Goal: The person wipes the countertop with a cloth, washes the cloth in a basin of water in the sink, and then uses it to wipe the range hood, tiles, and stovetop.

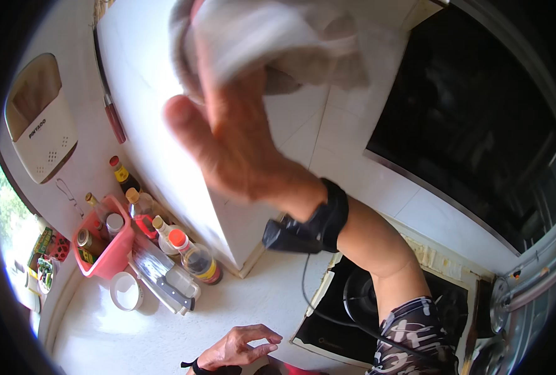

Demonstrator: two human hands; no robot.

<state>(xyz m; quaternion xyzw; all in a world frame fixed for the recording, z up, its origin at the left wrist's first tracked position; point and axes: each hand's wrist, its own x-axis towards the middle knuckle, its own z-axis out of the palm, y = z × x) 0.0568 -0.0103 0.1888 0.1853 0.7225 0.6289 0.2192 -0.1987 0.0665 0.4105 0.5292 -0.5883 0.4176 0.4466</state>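
Note:
My right hand [237,140] is raised high in front of the white tiled wall. It holds a pale grey-beige cloth [278,40], which is smeared by motion. The cloth hides most of the fingers, while the thumb sticks out to the left. A black wrist strap with a small box [300,232] sits on that forearm, and a dark cable hangs from it. Low in the picture, my left hand [237,347] hovers near the countertop with its fingers loosely bent. A gap shows between its thumb and forefinger, and it holds nothing.
A black gas hob [328,325] lies under my right arm, below a dark glass range hood panel [465,119]. At left stand a pink basket [106,265], sauce bottles [196,259], a white bowl [126,291] and a black-handled knife [175,292]. A white holder [43,140] hangs on the wall.

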